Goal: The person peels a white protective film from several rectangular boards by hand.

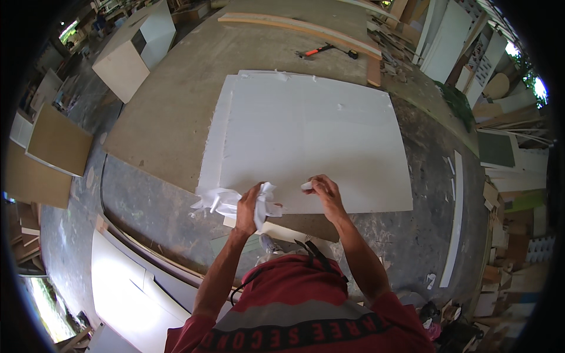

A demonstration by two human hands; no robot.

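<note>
Crumpled white sheeting (221,201), thin, creased and ragged-edged, is bunched in the person's left hand (248,207), spilling out on both sides of it over the near left corner of a broad, flat white panel (312,135). The right hand (325,192), above the panel's near part, pinches a small white scrap (306,185) at its fingertips.
</note>
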